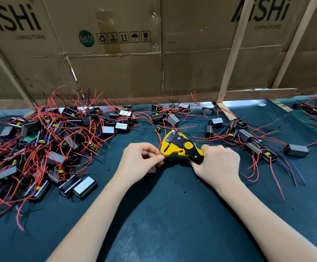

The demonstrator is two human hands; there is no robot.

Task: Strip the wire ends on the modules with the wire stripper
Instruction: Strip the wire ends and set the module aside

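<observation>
Far left: big tangle of modules [40, 140] with red wires, heaped on the dark green counter [163, 214], too knotted to count; pile was cut off by the left edge. Two modules [78, 185] lay side by side at the pile's near edge, clear of the tangle. Left hand [138, 163] sat mid-counter, fingers [158, 157] pinched together on something thin at the stripper's mouth, presumably a wire end, too small to make out. A grey module [152, 169] was mostly hidden under that hand. Wire stripper [180, 147], yellow and black, was just right of the left hand, head pointing left, with a loose red wire [158, 137] running up behind it. Right hand [218, 163] gripped the stripper's handles, fingers curled round them; handles mostly hidden by the hand. Right of it: second looser cluster of modules [248, 138], roughly a dozen, wires red and blue. One module [296, 150] sat alone further right. More modules at the far right edge, cut off. Behind everything: cardboard sheets [116, 53] printed AiSHi CAPACITORS, braced by wooden battens [233, 53].
</observation>
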